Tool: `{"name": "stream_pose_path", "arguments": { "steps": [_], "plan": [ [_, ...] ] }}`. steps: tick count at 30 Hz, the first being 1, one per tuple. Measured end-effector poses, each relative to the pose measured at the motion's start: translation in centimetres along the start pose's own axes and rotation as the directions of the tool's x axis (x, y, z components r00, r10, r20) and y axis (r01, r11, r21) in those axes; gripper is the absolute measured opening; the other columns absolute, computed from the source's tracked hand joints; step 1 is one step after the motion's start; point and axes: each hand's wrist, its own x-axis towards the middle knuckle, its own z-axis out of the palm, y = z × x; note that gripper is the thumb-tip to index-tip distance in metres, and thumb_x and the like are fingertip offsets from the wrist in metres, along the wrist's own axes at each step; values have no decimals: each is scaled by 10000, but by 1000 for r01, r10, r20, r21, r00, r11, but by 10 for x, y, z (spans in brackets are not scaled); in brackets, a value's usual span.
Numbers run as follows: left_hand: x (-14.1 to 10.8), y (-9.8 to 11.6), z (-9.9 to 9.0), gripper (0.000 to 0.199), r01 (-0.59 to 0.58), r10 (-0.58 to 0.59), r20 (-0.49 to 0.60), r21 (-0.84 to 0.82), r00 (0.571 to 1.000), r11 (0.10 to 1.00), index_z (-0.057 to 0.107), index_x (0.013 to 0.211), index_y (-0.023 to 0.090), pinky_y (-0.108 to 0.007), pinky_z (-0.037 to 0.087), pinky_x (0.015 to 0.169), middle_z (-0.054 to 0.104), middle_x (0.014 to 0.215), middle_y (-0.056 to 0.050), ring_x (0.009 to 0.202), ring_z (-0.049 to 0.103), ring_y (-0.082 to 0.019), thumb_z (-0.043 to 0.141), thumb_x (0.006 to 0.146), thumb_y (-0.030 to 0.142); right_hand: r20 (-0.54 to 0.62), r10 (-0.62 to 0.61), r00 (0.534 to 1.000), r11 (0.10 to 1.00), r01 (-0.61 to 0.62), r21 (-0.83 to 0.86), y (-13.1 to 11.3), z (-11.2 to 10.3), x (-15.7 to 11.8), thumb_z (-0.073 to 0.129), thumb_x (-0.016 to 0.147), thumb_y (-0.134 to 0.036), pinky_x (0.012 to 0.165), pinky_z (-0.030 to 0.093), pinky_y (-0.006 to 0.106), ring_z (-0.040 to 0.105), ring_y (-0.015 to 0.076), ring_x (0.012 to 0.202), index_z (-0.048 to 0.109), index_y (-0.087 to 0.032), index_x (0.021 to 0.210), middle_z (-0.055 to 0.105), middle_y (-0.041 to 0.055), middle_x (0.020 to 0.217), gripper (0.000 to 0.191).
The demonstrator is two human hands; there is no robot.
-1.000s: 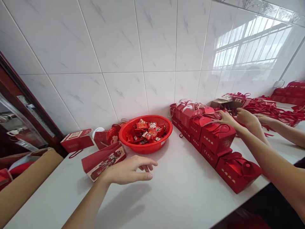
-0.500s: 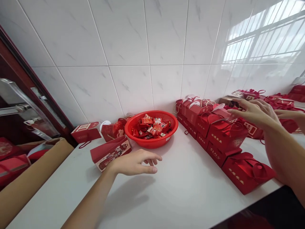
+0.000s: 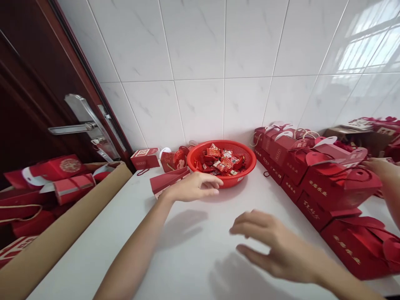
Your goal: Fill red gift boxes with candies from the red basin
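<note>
My left hand [image 3: 194, 186] hovers above the white table, just in front of a red basket [image 3: 239, 182] of wrapped candies [image 3: 223, 161]. Its fingers are loosely apart with nothing in them. Behind that hand stands a dark red gift box [image 3: 167, 178], partly covered by it. My right hand [image 3: 268, 243] is over the middle of the table, fingers spread and holding nothing. To its right runs a stacked row of closed red gift boxes [image 3: 318, 187] with gold lettering.
A co-worker's hand [image 3: 386, 168] reaches in at the right edge behind the stack. Small red boxes [image 3: 146, 158] stand along the tiled wall. At left, a cardboard carton [image 3: 90, 210] holds several red boxes, beside a dark door with a metal handle [image 3: 70, 128].
My right hand has come from above the stacked boxes to the middle of the table. My left hand stays near the basket. The view has turned left.
</note>
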Motion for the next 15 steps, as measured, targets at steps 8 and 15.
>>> {"name": "stream_pose_path", "arguments": {
  "steps": [8, 15],
  "plan": [
    [-43, -42, -69, 615, 143, -170, -580, -93, 796, 985, 734, 1002, 182, -430, 520, 1024, 759, 1110, -91, 1069, 689, -286, 736, 654, 689, 236, 102, 966, 954, -162, 252, 24, 90, 4, 554, 889, -204, 729, 456, 271, 570, 133, 698, 699, -182, 1033, 674, 45, 857, 205],
    [-150, -50, -128, 951, 510, -376, -807, -110, 455, 853, 693, 1073, 138, -463, 486, 1054, 753, 1149, -64, 1107, 649, -286, 667, 498, 896, 294, 257, 921, 838, -364, 407, 28, 106, 1, 584, 823, -183, 639, 433, 213, 558, 115, 677, 744, -199, 988, 690, 37, 858, 230]
  ]
}}
